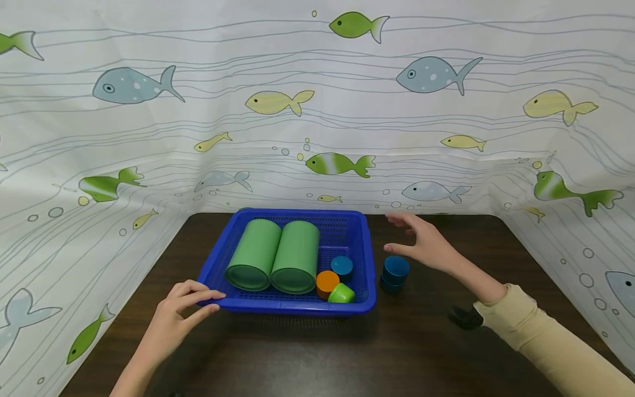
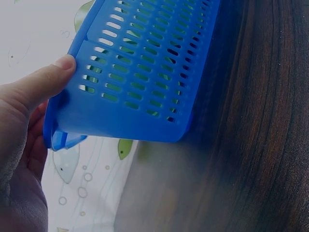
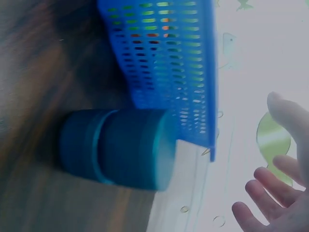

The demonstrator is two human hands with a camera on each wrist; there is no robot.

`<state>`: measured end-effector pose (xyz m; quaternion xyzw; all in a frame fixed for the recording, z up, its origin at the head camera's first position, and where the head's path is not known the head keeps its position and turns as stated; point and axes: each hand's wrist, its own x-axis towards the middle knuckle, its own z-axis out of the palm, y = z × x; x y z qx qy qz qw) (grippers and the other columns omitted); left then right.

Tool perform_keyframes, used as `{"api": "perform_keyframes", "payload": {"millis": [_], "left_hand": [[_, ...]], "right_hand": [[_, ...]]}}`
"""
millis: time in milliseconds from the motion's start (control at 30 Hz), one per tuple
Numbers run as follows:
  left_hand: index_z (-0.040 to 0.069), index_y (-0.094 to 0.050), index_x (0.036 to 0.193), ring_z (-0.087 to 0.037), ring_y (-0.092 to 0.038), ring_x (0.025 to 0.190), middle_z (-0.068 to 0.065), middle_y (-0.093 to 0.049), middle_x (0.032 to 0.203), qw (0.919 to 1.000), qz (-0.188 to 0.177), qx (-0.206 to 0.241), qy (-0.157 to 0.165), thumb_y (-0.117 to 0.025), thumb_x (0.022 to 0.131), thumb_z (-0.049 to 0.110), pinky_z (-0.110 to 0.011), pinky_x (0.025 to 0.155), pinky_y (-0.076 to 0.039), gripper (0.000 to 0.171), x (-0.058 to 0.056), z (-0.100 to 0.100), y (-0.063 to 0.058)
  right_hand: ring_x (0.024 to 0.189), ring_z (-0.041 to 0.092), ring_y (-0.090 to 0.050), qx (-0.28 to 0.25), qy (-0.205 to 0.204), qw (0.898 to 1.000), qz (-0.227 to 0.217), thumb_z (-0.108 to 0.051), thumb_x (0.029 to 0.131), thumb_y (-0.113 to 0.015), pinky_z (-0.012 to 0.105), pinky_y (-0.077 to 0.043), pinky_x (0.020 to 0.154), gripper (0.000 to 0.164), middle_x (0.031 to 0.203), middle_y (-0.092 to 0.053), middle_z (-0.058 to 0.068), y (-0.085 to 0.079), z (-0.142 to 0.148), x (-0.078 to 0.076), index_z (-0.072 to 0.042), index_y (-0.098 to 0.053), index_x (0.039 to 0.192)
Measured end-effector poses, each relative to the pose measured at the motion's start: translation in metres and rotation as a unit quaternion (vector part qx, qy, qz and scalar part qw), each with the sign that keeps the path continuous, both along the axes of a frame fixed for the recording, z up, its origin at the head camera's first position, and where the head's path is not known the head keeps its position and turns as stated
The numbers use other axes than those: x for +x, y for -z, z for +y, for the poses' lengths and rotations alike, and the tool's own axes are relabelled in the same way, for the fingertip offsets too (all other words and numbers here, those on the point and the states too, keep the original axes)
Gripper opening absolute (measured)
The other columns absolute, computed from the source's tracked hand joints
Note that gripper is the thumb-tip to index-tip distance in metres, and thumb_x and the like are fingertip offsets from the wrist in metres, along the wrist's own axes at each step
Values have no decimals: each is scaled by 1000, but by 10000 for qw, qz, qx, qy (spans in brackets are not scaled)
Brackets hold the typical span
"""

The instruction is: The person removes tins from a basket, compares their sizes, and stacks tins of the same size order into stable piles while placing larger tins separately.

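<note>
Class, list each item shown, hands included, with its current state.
Blue perforated plastic basket: upright, holding items.
Left large light green cylinder: lying in basket.
Right large light green cylinder: lying alongside.
Small blue cylinder: in basket, round end up.
Small orange cylinder: in basket, round end up.
Small lime green cylinder: tilted, in basket.
Two stacked blue cylinders: standing outside basket.
Left hand: pinching basket's rim.
Right hand: fingers apart, holding nothing.

Left fingers [image 1: 200, 297] in a pinch, right fingers [image 1: 408, 220] parted and loosely curved
</note>
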<state>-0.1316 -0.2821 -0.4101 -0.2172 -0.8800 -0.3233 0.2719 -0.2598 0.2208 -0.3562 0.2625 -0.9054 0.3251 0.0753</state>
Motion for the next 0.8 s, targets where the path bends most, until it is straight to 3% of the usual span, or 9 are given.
{"api": "perform_keyframes", "payload": {"millis": [400,800], "left_hand": [[22,-78,99,3,-45,101,12,-62,95,10000,23,31,40,-83,69,-3,-11,85,-33,39,-1,0,0],[21,-78,98,2,-45,100,10,-62,94,9999,49,124,61,-83,67,-5,-11,84,-33,41,-1,-1,3]], "right_hand": [[129,32,-53,300,-618,9976,-112,-37,86,-77,52,-47,102,69,142,-55,14,-28,-38,-18,-9,-49,142],[120,36,-55,778,-1108,9900,-388,-32,86,-78,50,-50,97,63,136,-57,17,-42,-71,-23,-6,-54,138]]}}
